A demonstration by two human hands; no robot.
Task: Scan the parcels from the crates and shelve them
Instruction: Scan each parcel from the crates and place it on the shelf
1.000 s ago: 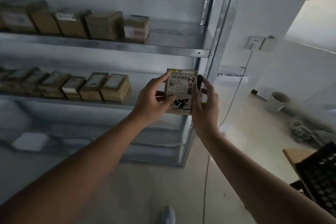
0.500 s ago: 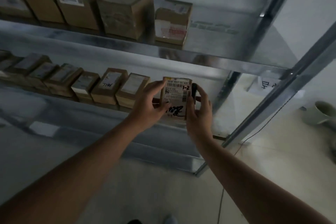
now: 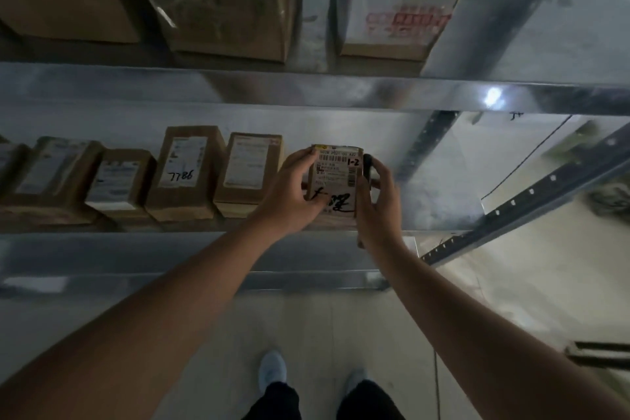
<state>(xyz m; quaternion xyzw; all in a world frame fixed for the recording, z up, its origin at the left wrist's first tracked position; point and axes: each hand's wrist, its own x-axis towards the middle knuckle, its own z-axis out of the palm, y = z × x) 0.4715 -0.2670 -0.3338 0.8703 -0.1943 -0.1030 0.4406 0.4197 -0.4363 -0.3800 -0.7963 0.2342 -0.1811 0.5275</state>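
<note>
The parcel [image 3: 335, 181], a small matte cardboard box with a glossy printed label, sits at the middle shelf [image 3: 204, 249], gripped by the left hand [image 3: 289, 194] and right hand [image 3: 378, 204]. Pushed carelessly, it could shove the neighbouring box [image 3: 250, 177]; the smooth metal offers little friction.

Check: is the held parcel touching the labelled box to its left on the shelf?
Cannot tell. In the head view the left hand covers the space between the parcel and the neighbouring box.
</note>
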